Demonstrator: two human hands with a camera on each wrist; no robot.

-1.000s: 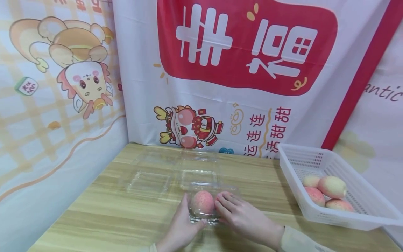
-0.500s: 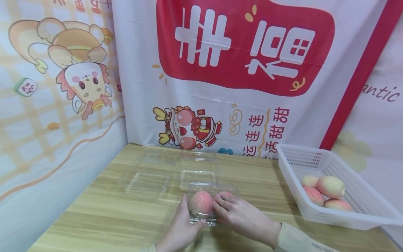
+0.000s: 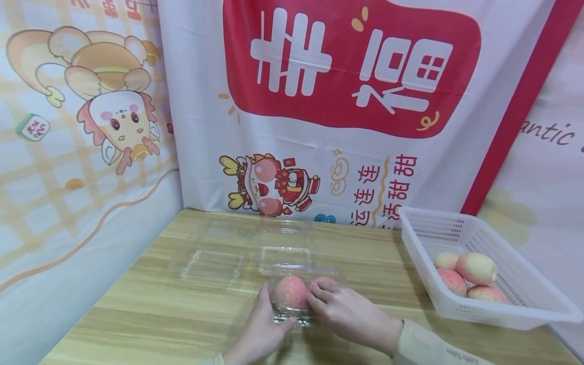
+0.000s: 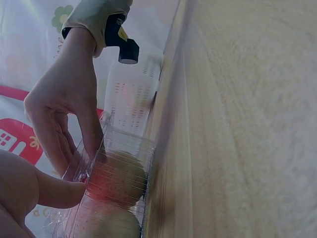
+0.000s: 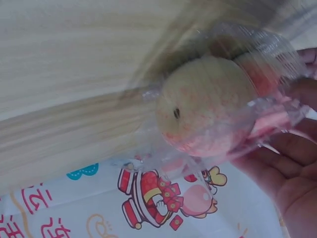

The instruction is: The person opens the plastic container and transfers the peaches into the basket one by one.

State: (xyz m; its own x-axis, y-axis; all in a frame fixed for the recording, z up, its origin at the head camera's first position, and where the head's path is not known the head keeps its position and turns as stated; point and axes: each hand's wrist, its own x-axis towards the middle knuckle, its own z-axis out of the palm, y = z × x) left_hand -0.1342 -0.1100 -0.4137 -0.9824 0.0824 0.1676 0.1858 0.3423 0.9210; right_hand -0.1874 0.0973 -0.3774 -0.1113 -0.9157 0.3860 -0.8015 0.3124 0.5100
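Two pink peaches sit side by side in a clear plastic clamshell box on the wooden table. My left hand (image 3: 261,324) grips the box (image 3: 292,315) at its left end, thumb along the front rim, near the left peach (image 3: 291,292). My right hand (image 3: 349,315) reaches over the box's right end and holds the right peach (image 3: 323,280) with bent fingers, hiding most of it. In the left wrist view, the right thumb and fingers point down at the box rim above a peach (image 4: 121,176). The right wrist view shows a pale-pink peach (image 5: 208,101) through the plastic.
Two more open clear clamshell boxes lie behind on the table, a left one (image 3: 214,263) and a middle one (image 3: 285,253). At the right stands a white plastic basket (image 3: 538,284) holding several peaches (image 3: 476,268). A printed cloth (image 3: 292,137) hangs behind the table's back edge.
Both hands keep their hold on the box and the right peach, nearly still. The head view has shifted slightly, so the scene sits a little further left in it.
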